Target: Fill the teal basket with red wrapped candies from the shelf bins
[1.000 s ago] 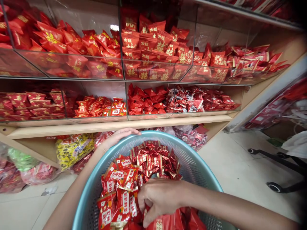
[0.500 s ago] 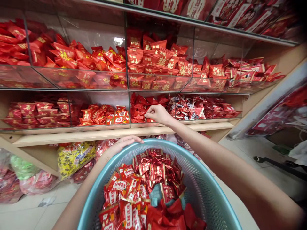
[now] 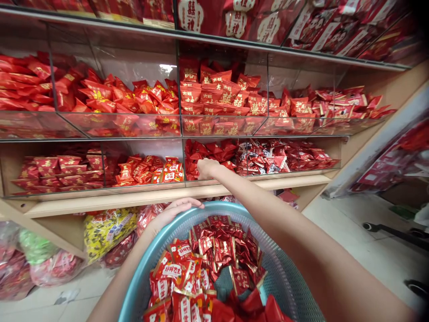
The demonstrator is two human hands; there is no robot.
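Observation:
A blue plastic basket (image 3: pixel 134 268) with perforated walls is in front of me. My left hand (image 3: pixel 177 209) lies over its far left rim, gripping it. Inside are orange-red candy packets (image 3: pixel 172 270) with white lettering, dark red shiny packets (image 3: pixel 224 250), and plain red packets (image 3: pixel 246 306) nearest me. My right hand (image 3: pixel 208 169) reaches over the basket to the lower shelf, at a bin of plain red packets (image 3: pixel 219 150). Its fingers are bent together against the packets there. Whatever is between the fingertips is hidden.
Clear panels front the shelf bins, with red packets (image 3: pixel 217 96) on the middle shelf. A wooden ledge (image 3: pixel 110 201) runs below. Under it lie bagged goods, among them a yellow bag (image 3: pixel 110 232). A black chair leg (image 3: pixel 385 230) stands on the floor at right.
My right hand has moved slightly left and down into the plain red packets. The shelves sit a little lower in view. My left hand stays on the basket rim.

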